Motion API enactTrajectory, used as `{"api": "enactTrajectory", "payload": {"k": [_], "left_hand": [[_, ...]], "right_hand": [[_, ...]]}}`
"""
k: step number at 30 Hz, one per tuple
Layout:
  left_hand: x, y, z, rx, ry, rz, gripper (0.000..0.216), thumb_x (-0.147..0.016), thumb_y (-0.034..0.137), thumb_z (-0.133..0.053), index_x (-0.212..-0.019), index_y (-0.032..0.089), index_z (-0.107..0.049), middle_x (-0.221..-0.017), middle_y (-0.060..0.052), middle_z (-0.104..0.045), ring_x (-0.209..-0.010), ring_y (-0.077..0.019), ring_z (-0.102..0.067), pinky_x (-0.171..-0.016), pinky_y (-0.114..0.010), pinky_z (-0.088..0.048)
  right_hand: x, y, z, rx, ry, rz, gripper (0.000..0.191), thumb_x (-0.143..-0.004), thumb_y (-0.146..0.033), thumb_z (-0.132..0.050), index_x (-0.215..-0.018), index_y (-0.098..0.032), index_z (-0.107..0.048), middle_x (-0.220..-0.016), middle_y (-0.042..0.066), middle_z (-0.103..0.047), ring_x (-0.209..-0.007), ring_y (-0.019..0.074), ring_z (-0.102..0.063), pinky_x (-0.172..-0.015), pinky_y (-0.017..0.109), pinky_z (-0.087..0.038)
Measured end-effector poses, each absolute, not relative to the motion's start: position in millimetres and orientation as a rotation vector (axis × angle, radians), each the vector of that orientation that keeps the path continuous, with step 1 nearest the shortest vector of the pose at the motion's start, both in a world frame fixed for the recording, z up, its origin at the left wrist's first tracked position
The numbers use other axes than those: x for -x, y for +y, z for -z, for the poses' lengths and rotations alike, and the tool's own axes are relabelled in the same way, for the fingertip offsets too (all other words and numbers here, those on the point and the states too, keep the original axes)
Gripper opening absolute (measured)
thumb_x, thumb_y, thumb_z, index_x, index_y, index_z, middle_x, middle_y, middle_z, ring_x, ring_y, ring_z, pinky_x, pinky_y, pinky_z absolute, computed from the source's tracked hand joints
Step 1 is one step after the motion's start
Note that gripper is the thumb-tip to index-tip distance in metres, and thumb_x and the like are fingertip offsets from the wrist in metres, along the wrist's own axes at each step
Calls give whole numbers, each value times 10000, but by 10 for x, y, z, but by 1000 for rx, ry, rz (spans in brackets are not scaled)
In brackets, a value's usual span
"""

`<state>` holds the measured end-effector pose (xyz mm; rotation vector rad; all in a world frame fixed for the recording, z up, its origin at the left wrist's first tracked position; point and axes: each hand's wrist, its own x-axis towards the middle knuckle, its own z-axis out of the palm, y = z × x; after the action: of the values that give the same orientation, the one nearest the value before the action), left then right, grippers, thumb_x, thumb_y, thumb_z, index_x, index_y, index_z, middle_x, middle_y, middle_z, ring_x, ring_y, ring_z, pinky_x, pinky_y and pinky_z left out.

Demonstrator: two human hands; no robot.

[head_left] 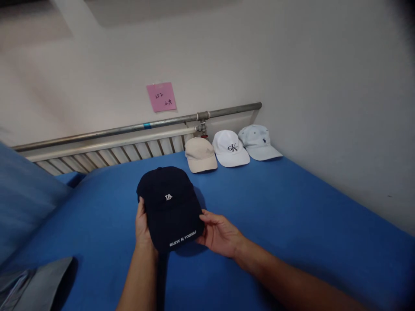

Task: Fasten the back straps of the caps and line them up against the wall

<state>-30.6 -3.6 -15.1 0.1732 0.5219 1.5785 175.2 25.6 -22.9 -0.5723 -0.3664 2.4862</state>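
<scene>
A dark navy baseball cap (171,207) is held up over the blue surface, its crown away from me and its brim toward me. White lettering shows on its front and along the brim edge. My left hand (142,224) grips the cap's left side, with its fingers partly hidden behind it. On the right edge of the brim, my right hand (218,233) pinches with the thumb on top. Beyond them a beige cap (200,154), a white cap (230,148) and a pale blue cap (259,142) sit in a row.
A blue-covered bed or table (253,207) spreads beneath everything. Behind it run a metal pipe (113,129) and a white radiator (145,149), with a pink note (161,97) on the wall above. A grey fabric item (42,280) lies at lower left, near a blue curtain (26,194).
</scene>
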Motion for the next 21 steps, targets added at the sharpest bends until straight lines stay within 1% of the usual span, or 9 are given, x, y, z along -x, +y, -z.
{"api": "enactTrajectory", "payload": {"k": [2, 3, 5, 8, 11, 15, 18, 19, 21], "left_hand": [[300, -32, 144, -174, 536, -1586, 438, -867, 532, -516, -1149, 245, -690, -1126, -82, -719, -1086, -270, -648, -1090, -467, -336], [294, -29, 135, -161, 551, -1619, 400, -879, 498, -516, -1127, 244, -701, -1103, -76, -728, -1060, -261, -662, -1082, -457, -354], [281, -22, 108, -114, 585, -1743, 306, -916, 391, -491, -1045, 249, -730, -1006, -44, -758, -969, -221, -698, -1052, -413, -406], [271, -13, 63, -61, 660, -1865, 319, -933, 260, -436, -909, 195, -748, -843, -37, -771, -825, -184, -722, -935, -345, -502], [273, -12, 49, -59, 705, -1844, 318, -888, 213, -430, -829, 128, -731, -774, -76, -757, -748, -197, -722, -803, -327, -553], [281, -13, 84, -56, 629, -1924, 250, -792, 135, -451, -715, 136, -690, -688, -41, -731, -663, -166, -706, -712, -286, -566], [263, -32, 124, -42, 620, -1849, 261, -811, 123, -440, -756, 156, -693, -686, -35, -727, -672, -163, -704, -744, -297, -564], [248, -46, 139, -39, 635, -1772, 259, -835, 141, -444, -807, 168, -701, -731, -44, -737, -722, -180, -710, -772, -318, -560], [211, -85, 170, -92, 602, -1631, 227, -884, 216, -480, -951, 189, -695, -907, -72, -742, -887, -221, -698, -835, -369, -542]], "right_hand": [[-1744, 228, 206, 576, -367, -2470, 224, -716, -73, -679, -904, -177, -615, -772, -11, -719, -655, 142, -671, -635, 287, -495], [-1744, 228, 197, 581, -361, -2464, 236, -712, -64, -680, -909, -175, -612, -773, -12, -717, -657, 138, -671, -635, 282, -498], [-1753, 254, 186, 581, -341, -2450, 253, -707, -50, -681, -915, -172, -608, -778, -15, -717, -665, 130, -671, -639, 271, -501], [-1779, 318, 185, 519, -356, -2437, 276, -706, -53, -685, -946, -167, -612, -805, -8, -721, -678, 129, -675, -635, 265, -505], [-1800, 361, 188, 447, -396, -2424, 301, -707, -74, -695, -981, -162, -610, -825, -4, -722, -689, 130, -677, -644, 264, -513], [-1822, 375, 175, 377, -400, -2407, 368, -691, -87, -717, -1033, -158, -601, -876, -4, -727, -729, 124, -681, -677, 253, -525], [-1838, 369, 169, 303, -433, -2424, 419, -708, -90, -704, -1107, -149, -590, -943, 11, -728, -782, 123, -687, -710, 243, -529], [-1841, 365, 172, 288, -444, -2435, 429, -714, -88, -699, -1123, -147, -586, -951, 14, -728, -783, 122, -689, -711, 240, -528], [-1844, 350, 191, 282, -453, -2462, 441, -716, -83, -694, -1137, -148, -582, -950, 15, -729, -774, 122, -691, -711, 240, -526]]}}
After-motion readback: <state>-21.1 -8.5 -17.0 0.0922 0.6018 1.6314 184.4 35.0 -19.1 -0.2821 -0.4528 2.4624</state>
